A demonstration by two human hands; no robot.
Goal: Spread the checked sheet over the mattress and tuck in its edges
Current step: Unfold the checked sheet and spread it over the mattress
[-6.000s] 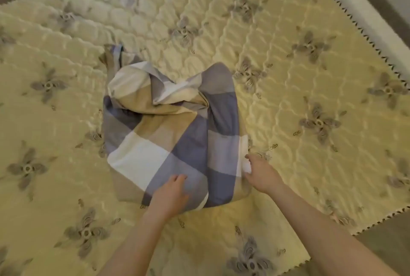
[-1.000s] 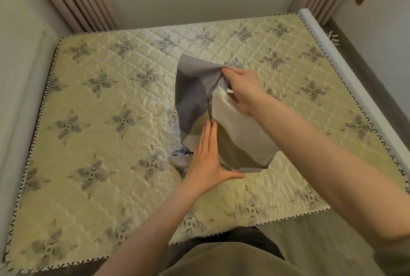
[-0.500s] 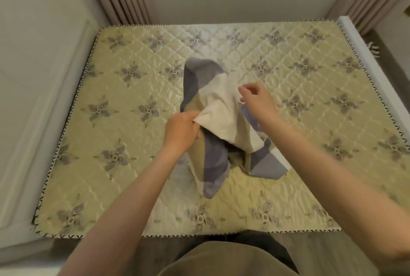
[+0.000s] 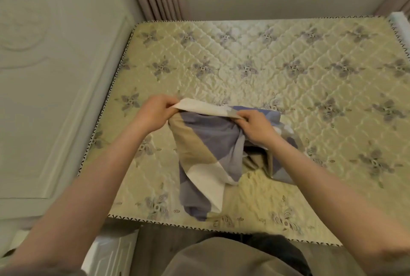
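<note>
At centre frame, the left hand (image 4: 153,113) and right hand (image 4: 257,129) each pinch the top edge of a bunched checked sheet (image 4: 206,156) above the quilted mattress (image 4: 288,71). It looks light and limp; corners suit holding best.

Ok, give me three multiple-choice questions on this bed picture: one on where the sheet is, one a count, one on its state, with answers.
1. Where is the checked sheet?
A) at the far edge of the mattress
B) over its near middle
C) off it entirely

2. How many hands grip the sheet?
A) none
B) one
C) two

3. What state is the sheet in?
A) bunched
B) spread flat
C) tucked in

Answers:
1 B: it droops over the near middle part, close to the person.
2 C: the left hand and right hand both pinch its top edge.
3 A: it hangs in folds and most of the mattress shows bare.
</note>
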